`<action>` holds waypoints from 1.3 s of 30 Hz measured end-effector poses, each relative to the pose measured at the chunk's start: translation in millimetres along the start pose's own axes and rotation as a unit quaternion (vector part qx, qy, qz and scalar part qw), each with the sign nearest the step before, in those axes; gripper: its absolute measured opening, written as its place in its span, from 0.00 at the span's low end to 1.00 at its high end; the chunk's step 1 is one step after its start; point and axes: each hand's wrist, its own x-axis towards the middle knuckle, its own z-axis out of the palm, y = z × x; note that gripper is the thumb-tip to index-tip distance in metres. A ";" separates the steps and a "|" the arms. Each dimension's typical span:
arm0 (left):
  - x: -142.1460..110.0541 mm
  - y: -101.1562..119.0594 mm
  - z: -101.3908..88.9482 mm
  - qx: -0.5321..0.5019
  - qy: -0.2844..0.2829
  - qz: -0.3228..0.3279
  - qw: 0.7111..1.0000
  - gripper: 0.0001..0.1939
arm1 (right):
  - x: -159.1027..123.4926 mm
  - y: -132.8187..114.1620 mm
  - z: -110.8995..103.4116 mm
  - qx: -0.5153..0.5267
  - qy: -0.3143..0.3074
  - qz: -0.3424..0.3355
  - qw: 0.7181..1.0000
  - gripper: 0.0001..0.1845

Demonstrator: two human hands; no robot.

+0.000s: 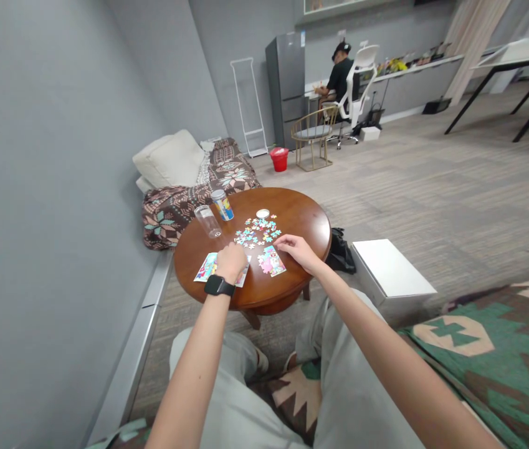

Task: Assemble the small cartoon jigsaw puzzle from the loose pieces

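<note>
The left hand (231,262) curls over the picture sheet (207,267), its grip hidden. Beside the joined puzzle section (272,262) on the worktop (299,215), the right hand (296,248) bends, its hold unclear. Matching edges before pressing should suit the loose pieces (255,233) beyond.

A cream cushion (171,161) is seen beside a patterned blanket (233,178). A white rack (254,132) is stood near a grey fridge (292,72); a red bucket (280,161) is placed beside a gold chair (313,133). A white swivel chair (366,59) is occupied by a person (340,78).
</note>
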 end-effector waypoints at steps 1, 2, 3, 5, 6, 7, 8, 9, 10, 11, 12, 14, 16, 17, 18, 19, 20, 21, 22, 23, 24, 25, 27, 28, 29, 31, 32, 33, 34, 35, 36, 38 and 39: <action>5.7 1.9 4.3 -0.009 0.000 -0.004 1.000 0.20 | -0.1 0.3 -0.2 -0.002 0.001 0.000 1.000 0.11; 9.8 3.2 9.6 -0.016 0.011 -0.006 1.000 0.21 | -0.3 0.5 -0.5 -0.004 0.002 0.000 1.000 0.11; 12.3 3.8 15.6 -0.020 0.038 -0.009 0.999 0.22 | -0.5 0.6 -0.7 -0.005 0.002 -0.001 1.000 0.11; 13.1 3.1 26.7 -0.036 0.096 -0.023 0.994 0.24 | -0.9 0.7 -0.9 -0.009 0.002 -0.003 1.000 0.11; 12.4 2.3 30.9 -0.044 0.111 -0.027 0.992 0.25 | -1.1 0.6 -0.9 -0.012 0.003 -0.004 1.000 0.11; 11.6 1.3 33.7 -0.054 0.122 -0.036 0.990 0.24 | -1.2 0.4 -1.0 -0.016 0.004 -0.004 1.000 0.11; 11.3 0.6 35.1 -0.062 0.124 -0.043 0.989 0.24 | -1.2 0.2 -1.2 -0.021 0.004 -0.002 1.000 0.12; 11.8 0.1 35.3 -0.071 0.124 -0.054 0.988 0.24 | -1.2 0.0 -1.5 -0.028 0.006 0.001 1.000 0.12; 13.3 -0.1 34.5 -0.078 0.122 -0.065 0.987 0.25 | -1.1 -0.3 -1.8 -0.033 0.008 0.004 0.999 0.12; 15.7 -0.1 33.0 -0.087 0.113 -0.087 0.986 0.25 | -1.0 -0.6 -2.2 -0.038 0.009 0.007 0.999 0.12; 18.9 0.1 31.3 -0.097 0.102 -0.103 0.985 0.25 | -1.0 -1.0 -2.6 -0.041 0.010 0.008 0.999 0.12; 25.9 0.7 28.3 -0.109 0.076 -0.124 0.983 0.23 | -1.3 -2.1 -3.1 -0.049 0.009 0.008 0.999 0.13; 31.2 1.1 27.4 -0.120 0.060 -0.134 0.982 0.22 | -2.1 -2.8 -3.0 -0.056 0.007 0.007 0.998 0.13; 32.4 1.2 27.8 -0.123 0.064 -0.135 0.981 0.22 | -2.6 -2.8 -2.8 -0.060 0.005 0.007 0.998 0.13; 32.5 1.1 28.9 -0.126 0.074 -0.132 0.980 0.22 | -2.8 -2.3 -2.7 -0.063 0.003 0.007 0.998 0.13; 31.6 0.8 30.3 -0.128 0.089 -0.123 0.980 0.23 | -2.6 -1.3 -2.8 -0.068 -0.001 0.008 0.998 0.13; 30.1 0.3 31.8 -0.132 0.105 -0.111 0.979 0.23 | -1.7 0.4 -3.4 -0.074 -0.008 0.010 0.997 0.13; 28.4 -0.4 33.3 -0.137 0.121 -0.098 0.978 0.23 | 0.1 2.5 -4.4 -0.083 -0.018 0.014 0.996 0.13; 26.7 -1.1 34.7 -0.143 0.141 -0.089 0.976 0.22 | 3.0 5.1 -5.9 -0.096 -0.028 0.019 0.995 0.14; 25.4 -1.8 35.7 -0.150 0.161 -0.091 0.971 0.21 | 7.1 8.0 -7.9 -0.114 -0.034 0.024 0.993 0.14; 24.7 -2.5 36.5 -0.157 0.182 -0.100 0.966 0.20 | 12.4 11.0 -10.1 -0.134 -0.033 0.027 0.990 0.17; 24.7 -3.1 37.0 -0.163 0.200 -0.112 0.960 0.19 | 18.8 13.9 -12.3 -0.162 -0.014 0.026 0.986 0.20; 26.0 -4.0 37.9 -0.175 0.220 -0.124 0.952 0.17 | 33.8 18.7 -15.5 -0.258 0.053 -0.002 0.965 0.26; 27.1 -4.4 38.6 -0.182 0.222 -0.116 0.951 0.16 | 41.8 20.6 -15.9 -0.318 0.087 -0.029 0.944 0.28; 28.4 -4.6 39.6 -0.190 0.220 -0.104 0.951 0.16 | 49.7 22.2 -15.3 -0.376 0.105 -0.046 0.919 0.30; 31.0 -5.1 42.7 -0.209 0.216 -0.073 0.951 0.17 | 65.0 24.9 -11.4 -0.459 0.121 -0.032 0.879 0.31; 32.2 -5.3 44.8 -0.217 0.213 -0.058 0.951 0.18 | 72.1 26.2 -8.6 -0.481 0.122 -0.018 0.868 0.32; 33.4 -5.5 47.0 -0.223 0.210 -0.044 0.951 0.20 | 78.8 27.7 -5.7 -0.492 0.117 -0.014 0.863 0.32; 34.6 -5.8 49.2 -0.227 0.205 -0.032 0.951 0.20 | 85.1 29.1 -3.1 -0.492 0.113 -0.019 0.863 0.31; 35.7 -6.1 51.2 -0.230 0.199 -0.021 0.953 0.21 | 90.7 30.6 -1.0 -0.486 0.113 -0.027 0.866 0.31; 36.7 -6.3 52.8 -0.232 0.194 -0.014 0.953 0.21 | 95.5 31.8 0.4 -0.478 0.112 -0.035 0.870 0.31; 38.4 -6.5 54.4 -0.234 0.191 -0.006 0.953 0.21 | 102.0 33.1 1.3 -0.468 0.108 -0.034 0.877 0.30; 39.0 -6.5 54.4 -0.234 0.193 -0.004 0.953 0.21 | 103.5 32.9 1.2 -0.468 0.100 -0.029 0.878 0.29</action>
